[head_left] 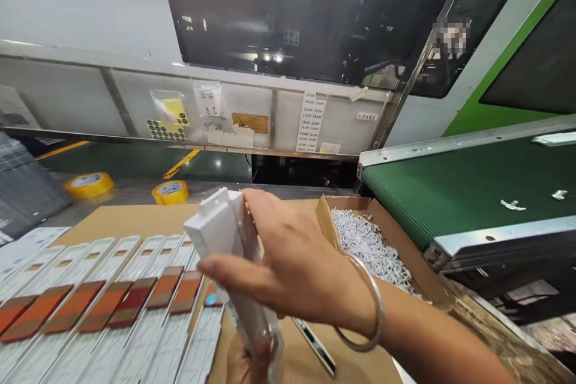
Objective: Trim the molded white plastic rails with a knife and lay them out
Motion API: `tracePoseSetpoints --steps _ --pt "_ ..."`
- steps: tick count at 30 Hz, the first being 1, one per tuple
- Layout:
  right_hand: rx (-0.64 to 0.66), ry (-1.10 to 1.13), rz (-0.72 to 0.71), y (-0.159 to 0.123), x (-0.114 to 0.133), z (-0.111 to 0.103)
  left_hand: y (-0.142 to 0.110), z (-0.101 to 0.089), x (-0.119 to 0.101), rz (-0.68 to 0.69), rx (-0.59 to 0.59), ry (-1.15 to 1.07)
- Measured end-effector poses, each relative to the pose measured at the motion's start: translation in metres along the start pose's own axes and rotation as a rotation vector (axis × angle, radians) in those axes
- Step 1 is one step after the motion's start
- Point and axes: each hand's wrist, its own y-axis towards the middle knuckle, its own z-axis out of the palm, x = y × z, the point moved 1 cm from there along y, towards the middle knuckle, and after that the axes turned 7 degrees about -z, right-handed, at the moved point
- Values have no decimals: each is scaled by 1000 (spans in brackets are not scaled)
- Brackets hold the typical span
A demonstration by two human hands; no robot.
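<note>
My right hand (288,258), with a metal bangle (360,303) on its wrist, grips a long white moulded plastic part (220,240) near its upper end. The part stands tilted, and a clear plastic sleeve (270,342) shows around its lower end. My left hand (245,363) is low at the bottom edge, mostly hidden, and holds the part from below. To the left of my hands lies a row of several white panels (148,336) with reddish-brown strips, on a cardboard sheet (135,219). A narrow black-and-white strip (315,345) lies on the cardboard under my right wrist.
An open cardboard box (346,207) of white shredded filler stands right of my hands. Beyond it runs a green conveyor belt (463,186) in a metal frame. Yellow tape rolls (170,192) lie on a surface behind the cardboard, beneath a machine panel with labels.
</note>
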Motion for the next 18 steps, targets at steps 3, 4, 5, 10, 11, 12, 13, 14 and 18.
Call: tracePoseSetpoints --steps 3,4,5,10,11,12,13,14,18 --pt "-50 58 147 -39 -43 51 -9 -20 -2 -35 94 -250" --pt "-28 -62 278 -58 -60 72 -11 -28 -7 -69 103 -324" --pt "-9 -114 360 -79 -76 93 -12 -35 -13 -109 86 -381" --pt "76 -190 590 -179 -120 177 -11 -58 -49 -218 -95 -563" --pt "76 -182 606 -192 -122 185 -10 -61 -53 -234 -100 -610" --pt "71 -168 614 -202 -122 190 -8 -64 -56 -248 -104 -659" --pt "61 -146 615 -209 -119 192 -7 -67 -57 -254 -104 -705" --pt "48 -117 609 -213 -115 192 -6 -71 -57 -252 -104 -746" --pt "7 50 529 -219 -72 175 -3 -88 -49 -195 -11 -916"
